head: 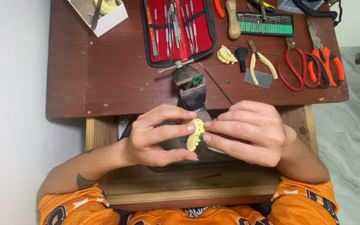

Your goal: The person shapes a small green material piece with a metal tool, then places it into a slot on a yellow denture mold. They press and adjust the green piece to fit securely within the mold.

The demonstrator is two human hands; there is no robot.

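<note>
Nearest the camera, orange sleeves frame a wooden ledge. Just above it the two hands meet over a dark tray set in the bench opening.

The left hand [157, 135] is curled, thumb below and fingers above, pinching a yellow dental cast [195, 134] by its edge. The right hand [246, 133] is closed too, its fingertips pressed to the cast's other side, right at a small green piece [201, 136] on the cast. So the cast hangs between both hands, held off the bench, just in front of the vise [192, 89].

By the look of it, the step in hand is fine finger work on that green piece: seating it or shaping it against the cast. The next move seems to call for a steady left-hand grip and a light, exact touch from the right fingertips, since the piece is small and could slip.

Beyond the vise, whose jaws clamp another green bit, lies the red-brown table [105, 75]. On it sit a red-lined instrument case [178, 29], a second yellow cast [226, 55], yellow-handled pliers [259, 62], red-handled shears [296, 66] and orange-handled cutters [328, 62]. Farther back are a rack of burs [265, 23], a wooden handle [232, 18] and, at the far left corner, a white box [101, 14].
</note>
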